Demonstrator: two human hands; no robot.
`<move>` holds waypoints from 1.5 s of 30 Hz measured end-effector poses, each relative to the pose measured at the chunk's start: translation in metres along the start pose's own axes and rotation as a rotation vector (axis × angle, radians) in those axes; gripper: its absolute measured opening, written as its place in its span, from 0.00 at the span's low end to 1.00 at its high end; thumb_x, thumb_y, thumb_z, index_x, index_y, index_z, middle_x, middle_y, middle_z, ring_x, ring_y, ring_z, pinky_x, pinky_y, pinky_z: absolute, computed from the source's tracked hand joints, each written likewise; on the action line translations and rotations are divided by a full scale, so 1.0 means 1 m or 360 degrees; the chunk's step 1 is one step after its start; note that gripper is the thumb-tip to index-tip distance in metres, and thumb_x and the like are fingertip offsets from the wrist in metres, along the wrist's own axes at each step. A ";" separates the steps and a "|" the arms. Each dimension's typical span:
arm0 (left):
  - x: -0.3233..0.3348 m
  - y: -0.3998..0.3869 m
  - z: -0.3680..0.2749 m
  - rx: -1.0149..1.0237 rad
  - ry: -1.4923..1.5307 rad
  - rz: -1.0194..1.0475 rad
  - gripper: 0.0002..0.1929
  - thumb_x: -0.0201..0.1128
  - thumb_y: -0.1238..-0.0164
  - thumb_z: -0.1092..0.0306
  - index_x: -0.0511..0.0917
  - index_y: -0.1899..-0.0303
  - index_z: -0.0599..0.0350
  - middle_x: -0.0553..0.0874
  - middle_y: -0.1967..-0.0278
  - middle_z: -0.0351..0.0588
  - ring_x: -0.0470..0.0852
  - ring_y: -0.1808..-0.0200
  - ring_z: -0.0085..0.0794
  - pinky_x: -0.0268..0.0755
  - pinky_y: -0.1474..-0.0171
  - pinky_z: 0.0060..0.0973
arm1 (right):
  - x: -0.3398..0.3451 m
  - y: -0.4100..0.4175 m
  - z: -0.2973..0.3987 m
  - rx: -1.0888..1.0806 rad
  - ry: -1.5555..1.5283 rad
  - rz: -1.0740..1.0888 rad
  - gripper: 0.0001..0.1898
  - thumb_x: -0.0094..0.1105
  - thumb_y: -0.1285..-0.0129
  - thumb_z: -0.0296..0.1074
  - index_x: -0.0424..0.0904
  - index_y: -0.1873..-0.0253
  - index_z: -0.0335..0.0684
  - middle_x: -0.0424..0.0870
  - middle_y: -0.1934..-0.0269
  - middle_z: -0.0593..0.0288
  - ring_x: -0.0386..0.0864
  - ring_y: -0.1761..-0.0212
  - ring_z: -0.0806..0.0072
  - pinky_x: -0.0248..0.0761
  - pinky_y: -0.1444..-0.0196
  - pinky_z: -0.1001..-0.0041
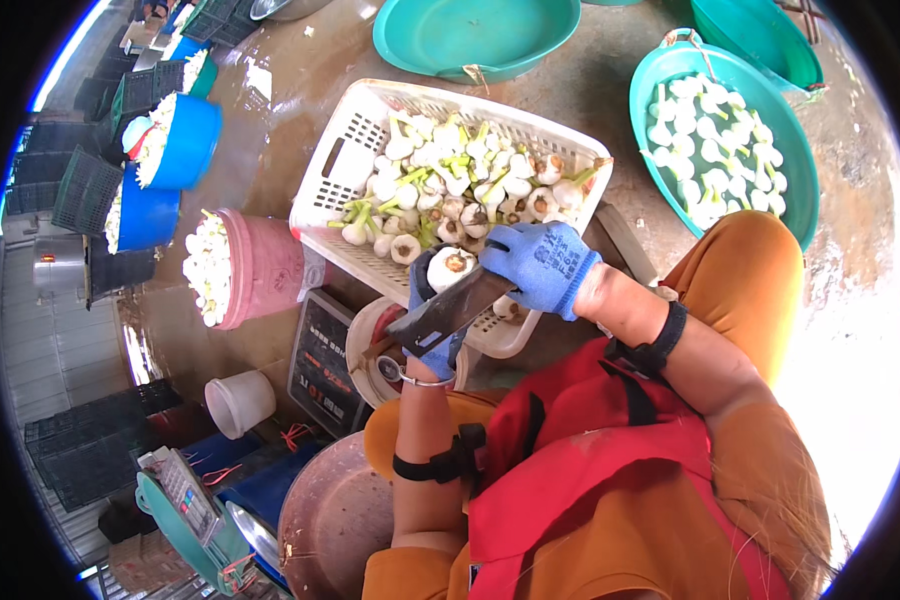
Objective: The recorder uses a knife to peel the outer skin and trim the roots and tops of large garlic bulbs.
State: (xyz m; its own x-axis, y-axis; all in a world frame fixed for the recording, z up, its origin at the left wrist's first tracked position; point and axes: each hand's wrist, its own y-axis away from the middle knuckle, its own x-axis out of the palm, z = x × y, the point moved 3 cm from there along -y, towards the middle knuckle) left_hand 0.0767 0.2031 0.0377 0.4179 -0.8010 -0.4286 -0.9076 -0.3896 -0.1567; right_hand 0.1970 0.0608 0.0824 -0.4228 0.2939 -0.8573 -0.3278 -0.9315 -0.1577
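Note:
My left hand (433, 341), in a blue knit work glove with a dark palm, grips a white garlic bulb (448, 271), its root end facing up. My right hand (540, 266), in a matching blue glove, is shut on a wide-bladed knife (454, 309). The blade slants down to the left over my left hand, its upper part beside the bulb; the handle is hidden in my fist. Both hands are over the near edge of a white plastic basket (335, 169), which holds many garlic bulbs (457, 161), some with green stems and some with brown roots.
Beyond the basket stands a green tub (476, 37). To the right, another green tub (641, 131) holds peeled garlic in water. At left are a pink bucket (270, 266) heaped with garlic and blue tubs (187, 142). A white bucket (240, 403) and brown basin (337, 517) are nearer me.

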 end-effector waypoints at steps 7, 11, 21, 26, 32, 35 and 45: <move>0.010 0.005 -0.017 -0.0032 0.0201 -0.0050 0.33 0.70 0.46 0.76 0.61 0.39 0.58 0.77 0.50 0.46 0.78 0.51 0.29 0.73 0.48 0.24 | 0.001 -0.004 -0.009 -0.0110 -0.0002 -0.0115 0.22 0.65 0.57 0.36 0.74 0.53 0.46 0.76 0.58 0.58 0.80 0.61 0.60 0.74 0.64 0.62; 0.000 0.017 -0.013 -0.0724 0.0281 0.0238 0.35 0.69 0.47 0.76 0.61 0.38 0.53 0.74 0.48 0.47 0.77 0.50 0.29 0.74 0.48 0.25 | 0.007 -0.007 -0.037 -0.0043 -0.0022 -0.0036 0.21 0.65 0.57 0.37 0.75 0.54 0.44 0.78 0.59 0.56 0.80 0.61 0.57 0.74 0.61 0.62; 0.012 -0.004 -0.025 -0.0429 0.0192 -0.0064 0.35 0.66 0.39 0.71 0.56 0.32 0.56 0.75 0.44 0.53 0.81 0.51 0.36 0.78 0.53 0.26 | 0.021 -0.015 -0.031 0.0843 -0.1571 0.0208 0.16 0.61 0.43 0.39 0.79 0.53 0.35 0.84 0.68 0.59 0.78 0.69 0.79 0.73 0.66 0.74; 0.016 0.004 -0.023 -0.0925 0.1280 -0.0138 0.15 0.54 0.30 0.64 0.69 0.46 0.58 0.80 0.59 0.48 0.82 0.64 0.33 0.79 0.61 0.28 | 0.001 -0.015 -0.024 0.0168 -0.0492 -0.0171 0.12 0.60 0.44 0.40 0.78 0.60 0.39 0.82 0.67 0.49 0.79 0.62 0.50 0.73 0.58 0.61; -0.025 -0.003 0.014 -0.0716 0.1487 -0.0426 0.19 0.53 0.28 0.61 0.66 0.41 0.55 0.81 0.56 0.54 0.83 0.58 0.40 0.78 0.60 0.30 | 0.023 -0.010 -0.069 0.0965 -0.1037 0.0106 0.13 0.60 0.44 0.36 0.79 0.57 0.35 0.82 0.73 0.53 0.80 0.73 0.66 0.74 0.69 0.70; 0.014 -0.058 -0.086 -0.0870 0.1561 -0.0192 0.22 0.52 0.26 0.62 0.62 0.36 0.59 0.79 0.50 0.54 0.82 0.50 0.43 0.78 0.55 0.28 | 0.037 0.000 -0.092 0.1405 -0.1828 -0.0083 0.11 0.60 0.43 0.32 0.79 0.59 0.33 0.80 0.76 0.60 0.74 0.81 0.77 0.69 0.79 0.78; 0.056 -0.094 0.130 -0.1140 -0.1467 0.1542 0.36 0.68 0.50 0.50 0.71 0.40 0.61 0.77 0.43 0.61 0.76 0.41 0.50 0.68 0.39 0.37 | 0.043 0.003 -0.110 0.1578 -0.1937 -0.0037 0.11 0.64 0.47 0.31 0.78 0.61 0.31 0.80 0.76 0.60 0.77 0.80 0.78 0.70 0.80 0.78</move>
State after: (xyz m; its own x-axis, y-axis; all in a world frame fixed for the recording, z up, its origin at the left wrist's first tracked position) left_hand 0.1804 0.2542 -0.0870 -0.7279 -0.4203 -0.5417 -0.4842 -0.2443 0.8402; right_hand 0.2705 0.0469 -0.0088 -0.6507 0.7510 0.1122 -0.5399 -0.5614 0.6271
